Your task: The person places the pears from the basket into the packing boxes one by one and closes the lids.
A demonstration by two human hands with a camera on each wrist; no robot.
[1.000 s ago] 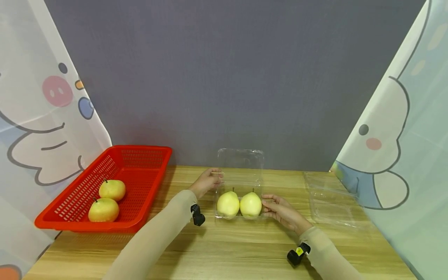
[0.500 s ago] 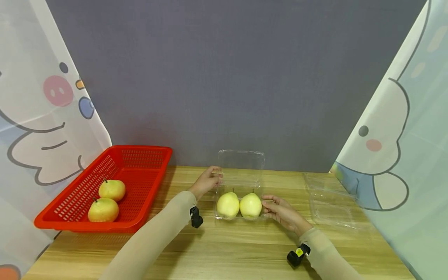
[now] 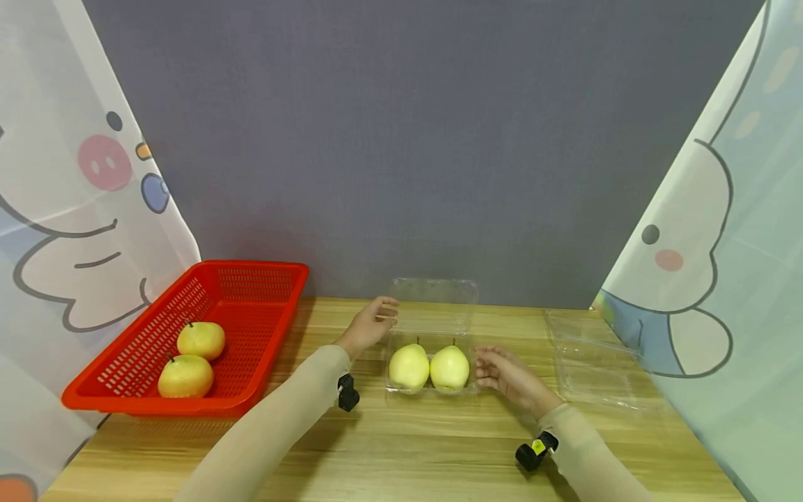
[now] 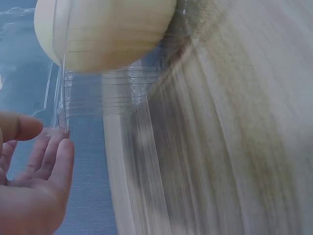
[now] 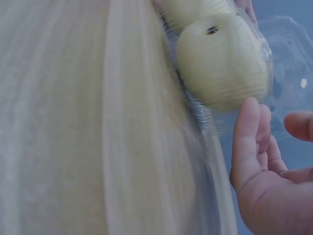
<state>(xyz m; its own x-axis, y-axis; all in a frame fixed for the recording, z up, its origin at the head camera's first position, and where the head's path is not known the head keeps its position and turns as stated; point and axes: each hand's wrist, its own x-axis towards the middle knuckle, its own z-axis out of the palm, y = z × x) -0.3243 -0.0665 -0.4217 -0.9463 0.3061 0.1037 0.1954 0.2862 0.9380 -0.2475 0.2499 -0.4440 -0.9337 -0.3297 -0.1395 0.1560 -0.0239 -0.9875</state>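
Note:
Two yellow-green pears point(image 3: 409, 367) sit side by side in the base of a clear plastic clamshell box point(image 3: 433, 341) at the middle of the table. Its lid point(image 3: 434, 305) stands up, leaning back. My left hand point(image 3: 370, 325) is beside the box's left rear, near the hinge. In the left wrist view its thumb and fingers point(image 4: 61, 164) are spread apart close to a box corner; contact there is unclear. On the right, my right hand point(image 3: 509, 376) lies just off the box's side, with relaxed fingers point(image 5: 247, 127) and the thumb apart.
A red slotted basket point(image 3: 251, 348) at the left holds two more pears point(image 3: 186, 376). Another clear plastic box point(image 3: 592, 369) lies at the table's right. A grey wall point(image 3: 401, 139) rises behind the wooden table point(image 3: 401, 453).
The lid has tipped further back, its top edge now lower. My right hand has drawn slightly to the right, off the box. The left hand's fingers have loosened a little beside the lid.

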